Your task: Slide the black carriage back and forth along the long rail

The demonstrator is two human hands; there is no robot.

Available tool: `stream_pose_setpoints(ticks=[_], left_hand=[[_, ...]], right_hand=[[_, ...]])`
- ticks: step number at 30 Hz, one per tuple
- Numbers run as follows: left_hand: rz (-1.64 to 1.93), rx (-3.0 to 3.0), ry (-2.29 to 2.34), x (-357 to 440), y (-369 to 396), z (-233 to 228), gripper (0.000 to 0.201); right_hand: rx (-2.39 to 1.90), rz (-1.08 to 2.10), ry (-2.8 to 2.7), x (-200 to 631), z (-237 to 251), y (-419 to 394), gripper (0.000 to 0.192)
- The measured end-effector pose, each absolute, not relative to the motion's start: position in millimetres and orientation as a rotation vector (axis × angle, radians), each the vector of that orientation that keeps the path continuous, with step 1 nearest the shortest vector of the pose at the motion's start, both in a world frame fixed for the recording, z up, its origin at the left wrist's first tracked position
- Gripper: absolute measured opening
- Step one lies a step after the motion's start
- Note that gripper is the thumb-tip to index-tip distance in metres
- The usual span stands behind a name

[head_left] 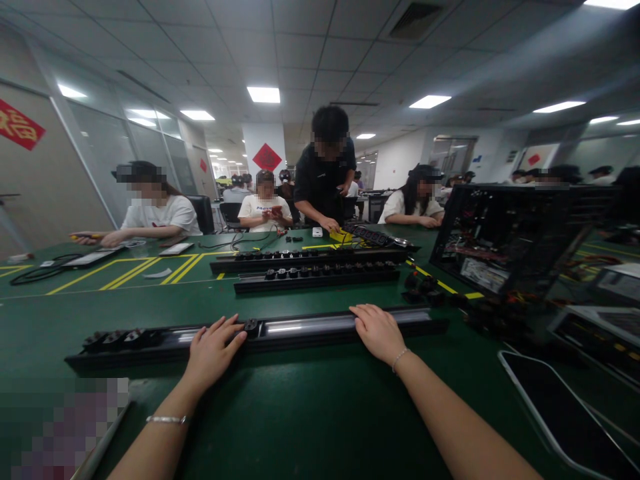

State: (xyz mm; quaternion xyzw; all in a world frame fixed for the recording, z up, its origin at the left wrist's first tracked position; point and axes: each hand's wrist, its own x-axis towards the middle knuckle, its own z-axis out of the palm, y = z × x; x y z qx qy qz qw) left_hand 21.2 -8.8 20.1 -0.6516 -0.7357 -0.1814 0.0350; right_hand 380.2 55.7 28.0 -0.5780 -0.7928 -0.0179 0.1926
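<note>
Fingers of the left hand point(213, 348) and right hand point(379, 335) lie loosely extended on the long black channel point(305, 328), not closed around anything; left fingertips sit just beside one socket module point(252, 327), contact unclear. Beyond, across the green table point(285, 413), two similar channels point(317, 284) carry module rows point(320, 271).

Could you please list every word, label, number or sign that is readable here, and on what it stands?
"福": red paper at far left, cut by the picture's edge.
Too blurred: character on the pillar's red diamond; lettering on the seated person's white shirt; mark on the black shirt.
Nearest black rail: no readable text.
</note>
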Motion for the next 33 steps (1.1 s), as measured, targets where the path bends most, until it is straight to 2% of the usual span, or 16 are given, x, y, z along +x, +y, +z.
stream_pose_setpoints(ticks=[33], left_hand=[[-0.371, -2.099, -2.204, 24.3, -11.7, 21.0, 0.039]], right_hand=[[-1.610, -0.056, -2.230, 380.8, 28.7, 55.4, 0.043]])
